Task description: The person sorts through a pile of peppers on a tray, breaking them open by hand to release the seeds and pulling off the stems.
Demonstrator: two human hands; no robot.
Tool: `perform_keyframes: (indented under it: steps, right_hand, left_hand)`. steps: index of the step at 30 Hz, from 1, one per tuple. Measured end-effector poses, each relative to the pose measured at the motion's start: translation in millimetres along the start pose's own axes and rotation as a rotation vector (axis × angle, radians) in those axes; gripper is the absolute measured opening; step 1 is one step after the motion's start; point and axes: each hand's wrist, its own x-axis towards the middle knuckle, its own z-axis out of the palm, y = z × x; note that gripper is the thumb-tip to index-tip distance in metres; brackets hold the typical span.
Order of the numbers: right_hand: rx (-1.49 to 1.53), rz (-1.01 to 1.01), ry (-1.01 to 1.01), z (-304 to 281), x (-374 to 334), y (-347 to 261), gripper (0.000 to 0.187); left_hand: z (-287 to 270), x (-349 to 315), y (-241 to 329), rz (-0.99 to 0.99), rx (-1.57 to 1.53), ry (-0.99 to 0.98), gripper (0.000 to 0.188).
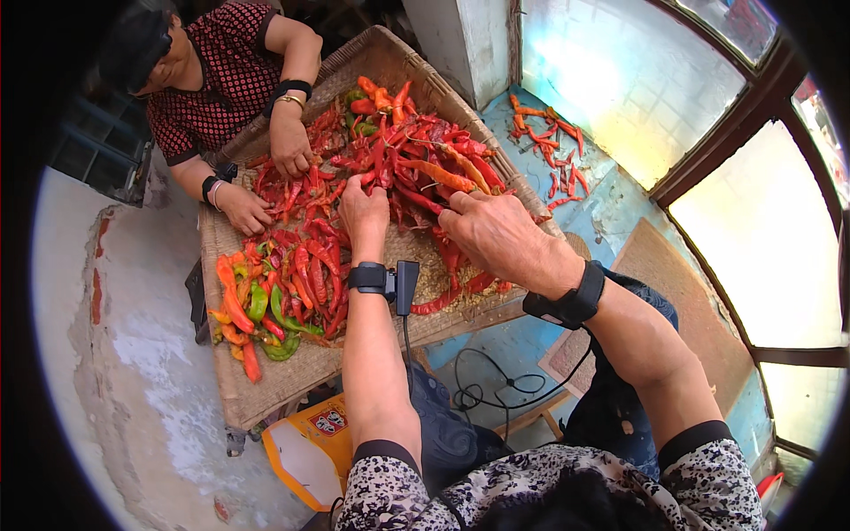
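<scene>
Red chili peppers (398,155) lie heaped in a large woven tray (252,403). My left hand (365,219) reaches into the near side of the heap, its fingers closed on a red pepper; the fingertips are partly hidden. To its right, my right hand (503,239) is closed with fingers curled at the end of a red pepper (418,196). An orange pepper (440,174) lies just beyond that hand. Below both hands, a few red peppers and many pale seeds (416,274) cover the tray bottom.
Across the tray at upper left, another person's hands (290,146) handle peppers. A second pile of red, orange and green peppers (283,296) fills the near left. More peppers (553,142) lie on the blue floor by the windows. A yellow box (323,434) and a black cable (496,389) are below.
</scene>
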Motion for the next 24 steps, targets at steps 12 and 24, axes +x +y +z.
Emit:
perform_keyframes:
  steps: [12, 24]
  right_hand:
    - [0.016, 0.005, 0.075, 0, 0, 1, 0.018]
    - [-0.058, 0.120, -0.012, 4, 9, 11, 0.028]
  left_hand:
    - [-2, -30, 42, 0.626, -0.350, 0.126, 0.027]
    - [-36, -83, -10, 0.814, -0.195, -0.081, 0.040]
